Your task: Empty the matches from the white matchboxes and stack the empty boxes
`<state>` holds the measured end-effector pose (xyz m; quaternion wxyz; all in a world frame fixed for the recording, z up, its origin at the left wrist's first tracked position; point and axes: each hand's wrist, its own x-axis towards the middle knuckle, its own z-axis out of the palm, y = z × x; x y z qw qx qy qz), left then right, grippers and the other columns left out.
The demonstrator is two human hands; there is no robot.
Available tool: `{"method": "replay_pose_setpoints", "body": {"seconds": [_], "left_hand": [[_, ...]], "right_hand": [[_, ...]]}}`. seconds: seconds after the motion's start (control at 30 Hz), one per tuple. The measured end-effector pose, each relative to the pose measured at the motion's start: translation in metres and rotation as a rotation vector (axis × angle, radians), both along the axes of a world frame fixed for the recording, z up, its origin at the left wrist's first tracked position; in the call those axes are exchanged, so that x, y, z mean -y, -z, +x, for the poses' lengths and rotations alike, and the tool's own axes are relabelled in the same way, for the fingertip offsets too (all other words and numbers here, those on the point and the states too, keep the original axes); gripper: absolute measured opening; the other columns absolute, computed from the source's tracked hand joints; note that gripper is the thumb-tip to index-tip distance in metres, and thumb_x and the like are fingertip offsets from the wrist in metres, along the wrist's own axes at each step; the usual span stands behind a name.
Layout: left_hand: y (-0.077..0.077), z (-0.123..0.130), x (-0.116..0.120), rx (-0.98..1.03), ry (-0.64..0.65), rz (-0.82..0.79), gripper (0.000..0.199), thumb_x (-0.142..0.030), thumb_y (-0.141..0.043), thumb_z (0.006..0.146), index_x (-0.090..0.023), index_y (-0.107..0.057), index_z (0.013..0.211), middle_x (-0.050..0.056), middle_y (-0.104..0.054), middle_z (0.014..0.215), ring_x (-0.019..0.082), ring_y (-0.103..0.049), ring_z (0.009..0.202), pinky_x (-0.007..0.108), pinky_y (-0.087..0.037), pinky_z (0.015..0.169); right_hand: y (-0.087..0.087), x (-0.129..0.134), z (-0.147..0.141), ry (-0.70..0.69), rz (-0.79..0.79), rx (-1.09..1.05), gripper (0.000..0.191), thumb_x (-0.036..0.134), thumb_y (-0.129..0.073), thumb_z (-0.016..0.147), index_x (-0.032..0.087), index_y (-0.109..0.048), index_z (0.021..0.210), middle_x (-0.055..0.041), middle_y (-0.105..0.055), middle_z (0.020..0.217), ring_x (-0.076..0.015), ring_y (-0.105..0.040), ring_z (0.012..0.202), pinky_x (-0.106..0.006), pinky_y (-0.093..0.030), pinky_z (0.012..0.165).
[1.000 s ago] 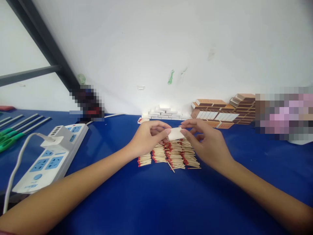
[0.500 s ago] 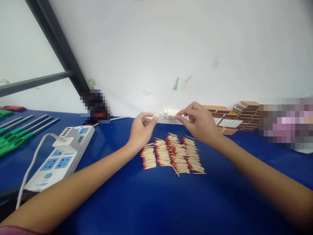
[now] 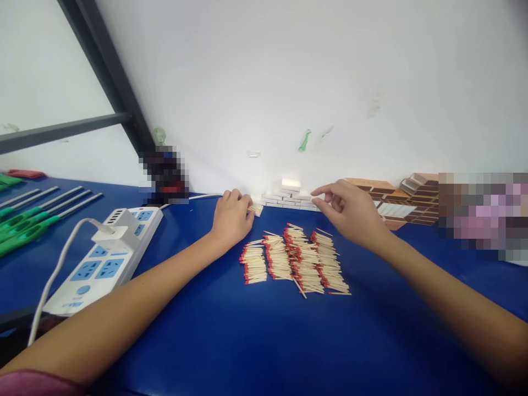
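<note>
My left hand (image 3: 233,219) rests low near the wall with its fingers curled. At its fingertips is a small pale bundle of matchsticks (image 3: 256,209), partly hidden by the fingers. My right hand (image 3: 353,213) holds nothing; its thumb and forefinger are apart beside the right end of a low stack of small white boxes (image 3: 284,201). One white box (image 3: 291,185) sits on top of that stack. Closer to me, red-tipped matchsticks (image 3: 277,258) lie in several rough columns on the blue table (image 3: 247,335).
At left, a white power strip (image 3: 117,264) has a plugged-in adapter and cable. Green-handled rods (image 3: 37,231) lie beyond it. Stacked brown boxes (image 3: 424,201) stand to the right along the wall. A dark metal frame (image 3: 103,60) rises at the back left.
My right hand has let go of the white box, now on top of the stack, and moved right. My left hand has lowered and turned palm-down, slightly to the left.
</note>
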<state>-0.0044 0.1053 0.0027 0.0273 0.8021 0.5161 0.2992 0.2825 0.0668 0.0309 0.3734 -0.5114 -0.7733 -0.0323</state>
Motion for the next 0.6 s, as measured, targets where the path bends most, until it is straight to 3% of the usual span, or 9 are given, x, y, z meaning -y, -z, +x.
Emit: {"method": "replay_pose_setpoints", "body": {"seconds": [0.23,0.43,0.6], "left_hand": [[0.000,-0.003,-0.002,-0.181,0.066,0.014,0.004,-0.023,-0.070,0.094,-0.021,-0.069,0.091,0.012,-0.064,0.115,0.034,-0.051,0.121,0.049,-0.042,0.103],[-0.003,-0.003,-0.002,-0.173,0.073,-0.013,0.023,-0.035,-0.075,0.093,-0.020,-0.065,0.108,0.011,-0.068,0.113,0.033,-0.057,0.116,0.047,-0.044,0.102],[-0.004,-0.005,-0.004,-0.118,0.075,-0.080,0.028,-0.027,-0.074,0.090,-0.021,-0.063,0.115,0.007,-0.076,0.105,0.031,-0.066,0.105,0.045,-0.048,0.092]], "right_hand": [[0.019,0.040,0.014,-0.104,-0.003,0.047,0.020,0.036,-0.060,0.102,0.022,-0.073,0.097,-0.0004,-0.049,0.070,-0.0184,-0.050,0.063,-0.034,-0.044,0.062],[0.022,0.041,0.023,-0.089,-0.022,0.038,0.019,0.032,-0.060,0.102,0.022,-0.073,0.094,-0.0005,-0.052,0.073,-0.0169,-0.050,0.062,-0.033,-0.043,0.061],[0.030,0.040,0.023,-0.122,-0.070,0.027,0.020,0.035,-0.060,0.102,0.022,-0.074,0.094,-0.0022,-0.058,0.075,-0.0175,-0.054,0.063,-0.034,-0.047,0.063]]}}
